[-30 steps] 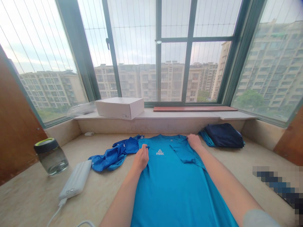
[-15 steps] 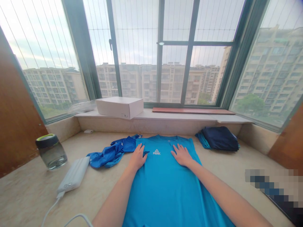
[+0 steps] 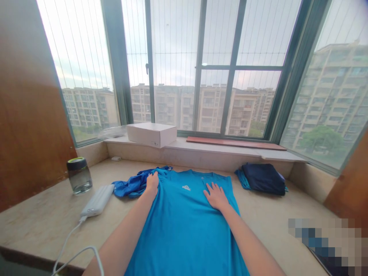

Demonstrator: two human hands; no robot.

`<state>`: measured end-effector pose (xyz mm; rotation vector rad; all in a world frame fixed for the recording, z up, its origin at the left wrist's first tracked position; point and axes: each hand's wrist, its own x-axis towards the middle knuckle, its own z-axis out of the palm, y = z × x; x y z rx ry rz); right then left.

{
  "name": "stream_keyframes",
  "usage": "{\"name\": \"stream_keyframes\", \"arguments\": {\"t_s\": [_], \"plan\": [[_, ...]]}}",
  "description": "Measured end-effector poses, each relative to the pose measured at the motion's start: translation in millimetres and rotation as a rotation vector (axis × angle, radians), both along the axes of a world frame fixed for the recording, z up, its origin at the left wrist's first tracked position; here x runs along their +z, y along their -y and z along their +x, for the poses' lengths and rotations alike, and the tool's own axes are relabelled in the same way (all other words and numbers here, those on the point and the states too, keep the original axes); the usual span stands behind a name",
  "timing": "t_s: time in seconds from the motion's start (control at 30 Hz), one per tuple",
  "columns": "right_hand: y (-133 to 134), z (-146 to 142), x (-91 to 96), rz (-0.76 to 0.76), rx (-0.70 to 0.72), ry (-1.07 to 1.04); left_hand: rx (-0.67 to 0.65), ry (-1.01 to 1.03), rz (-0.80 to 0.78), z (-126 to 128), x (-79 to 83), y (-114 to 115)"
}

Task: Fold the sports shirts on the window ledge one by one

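Note:
A bright blue T-shirt (image 3: 184, 222) lies spread on the counter in front of me, its neckline toward the window and a small white logo on its chest. My left hand (image 3: 152, 184) is closed on the shirt's upper left edge, and the cloth there is bunched and pulled into creases. On the shirt's upper right part my right hand (image 3: 216, 196) rests flat, fingers spread. A crumpled darker blue garment (image 3: 129, 187) lies just left of my left hand, partly behind the shirt.
Folded dark clothes (image 3: 263, 179) lie at the right. On the left stand a water bottle (image 3: 79, 176) and a white power bank (image 3: 97, 200) with a cable. A white box (image 3: 151, 134) and a reddish board (image 3: 235, 143) rest on the window ledge. A pixelated patch covers the lower right.
My left hand has gone from lying flat on the shirt to gripping its edge, pulling the cloth left and creasing it. My right hand stays flat. The camera view has shifted.

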<state>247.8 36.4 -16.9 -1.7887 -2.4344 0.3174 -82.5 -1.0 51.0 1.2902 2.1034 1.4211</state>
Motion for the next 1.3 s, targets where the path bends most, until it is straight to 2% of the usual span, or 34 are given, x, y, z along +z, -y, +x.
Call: {"name": "stream_keyframes", "arguments": {"t_s": [0.07,0.17,0.27,0.33,0.4,0.57,0.8,0.97,1.1,1.2,1.3], "plan": [[-1,0,-0.4,-0.001,-0.002,-0.004,-0.108,0.019,0.011,10,5.0,-1],[-2,-1,-1.0,-0.002,-0.002,-0.012,-0.340,0.013,0.008,33,8.1,1],[-2,-1,-1.4,-0.002,-0.004,-0.020,-0.732,-0.272,-0.149,55,5.9,0],[-2,-1,-1.2,-0.001,-0.007,-0.024,-0.885,-0.513,-0.271,66,0.6,-4],[-1,-1,-0.2,0.001,-0.007,-0.028,-0.862,-0.635,-0.326,74,-7.6,-8],[1,0,5.0,-0.005,0.001,-0.045,-0.743,-0.786,-0.408,83,-29.0,-18],[2,0,6.4,-0.031,-0.016,-0.046,-0.520,-0.880,-0.509,84,-37.0,-44],[-5,0,7.5,-0.066,-0.006,-0.040,-0.586,-0.897,-0.499,97,-43.8,-57],[-31,9,16.3,-0.173,0.019,-0.038,-0.599,-0.887,-0.503,104,-51.9,-64],[-51,18,17.8,-0.147,-0.019,-0.038,-0.599,-0.885,-0.491,104,-57.0,-72],[-59,21,10.9,-0.097,-0.061,-0.036,-0.597,-0.881,-0.474,102,-61.2,-83]]}}
